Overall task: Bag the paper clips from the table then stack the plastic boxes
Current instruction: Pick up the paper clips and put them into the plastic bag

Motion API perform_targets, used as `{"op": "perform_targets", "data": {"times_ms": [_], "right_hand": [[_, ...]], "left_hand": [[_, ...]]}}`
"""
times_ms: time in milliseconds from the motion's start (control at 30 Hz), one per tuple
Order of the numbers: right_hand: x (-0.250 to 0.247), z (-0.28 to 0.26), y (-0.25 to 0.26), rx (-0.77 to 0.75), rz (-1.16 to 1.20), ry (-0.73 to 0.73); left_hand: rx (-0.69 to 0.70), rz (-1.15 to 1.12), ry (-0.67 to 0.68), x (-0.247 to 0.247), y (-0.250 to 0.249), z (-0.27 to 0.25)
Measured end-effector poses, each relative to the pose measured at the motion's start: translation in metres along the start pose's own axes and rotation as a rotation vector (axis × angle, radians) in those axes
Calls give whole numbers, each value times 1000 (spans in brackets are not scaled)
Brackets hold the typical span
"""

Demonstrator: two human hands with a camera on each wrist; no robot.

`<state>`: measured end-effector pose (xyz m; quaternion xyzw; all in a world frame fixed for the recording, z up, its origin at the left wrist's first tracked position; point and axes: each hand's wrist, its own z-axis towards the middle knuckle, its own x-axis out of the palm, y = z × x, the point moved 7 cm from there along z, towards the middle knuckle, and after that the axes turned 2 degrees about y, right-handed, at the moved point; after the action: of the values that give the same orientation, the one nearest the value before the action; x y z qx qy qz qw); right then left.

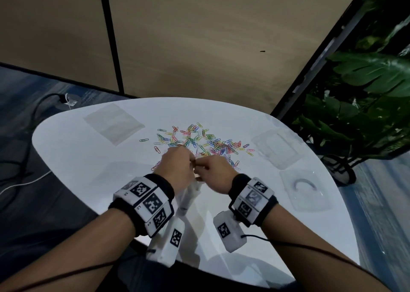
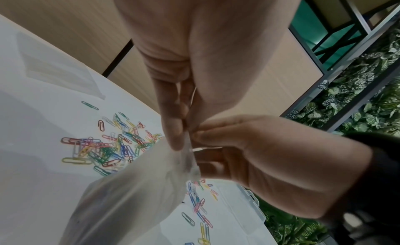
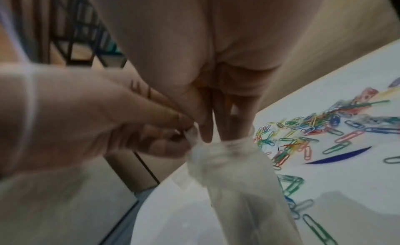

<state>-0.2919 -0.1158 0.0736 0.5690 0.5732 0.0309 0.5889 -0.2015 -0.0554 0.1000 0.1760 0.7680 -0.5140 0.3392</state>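
The person's forearms are bare, entering from the lower corners of the head view. Each wrist carries a black fabric band (image 1: 239,184) topped by white blocks (image 1: 144,203) printed with black-and-white square markers. A white camera box (image 1: 228,231) with its own marker hangs under each wrist, trailing a thin black cable (image 1: 288,244).

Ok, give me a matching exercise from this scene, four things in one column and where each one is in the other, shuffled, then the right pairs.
Things:
1. clear bag
2. paper clips
3. pile of spare bags
4. plastic boxes

Places:
A. flat on the far left of the table
B. pinched at its mouth by the left hand and the right hand
C. on the right side of the table
D. scattered in the table's middle

Pairs: 1-B, 2-D, 3-A, 4-C
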Motion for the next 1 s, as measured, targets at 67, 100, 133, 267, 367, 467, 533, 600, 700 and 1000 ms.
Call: {"op": "perform_targets", "data": {"times_ms": [67,100,133,267,367,467,533,600,700,1000], "right_hand": [[-16,1,-13,41,337,-48],[-27,0,-23,77,443,-101],[-41,-1,-39,128,456,-166],[-64,-19,-136,610,35,-164],[-35,-27,-186,800,-178,39],[-23,-15,-181,756,-408,-41],[-25,-2,-165,706,-432,-105],[-34,13,-152,648,-470,-156],[-43,37,-161,643,-408,-211],[-38,67,-153,369,-694,-193]], "left_hand": [[-4,-1,-36,-4,3,1],[-6,-5,-44,-5,5,1],[-6,-13,-41,-5,6,1],[6,-33,-29,-9,10,-1],[15,-28,-26,-12,11,-3],[12,-23,-19,-12,13,-2],[20,-21,-8,-10,12,-3],[25,-14,-2,-8,12,-3],[23,10,7,-4,13,-2],[7,38,22,0,13,4]]}}
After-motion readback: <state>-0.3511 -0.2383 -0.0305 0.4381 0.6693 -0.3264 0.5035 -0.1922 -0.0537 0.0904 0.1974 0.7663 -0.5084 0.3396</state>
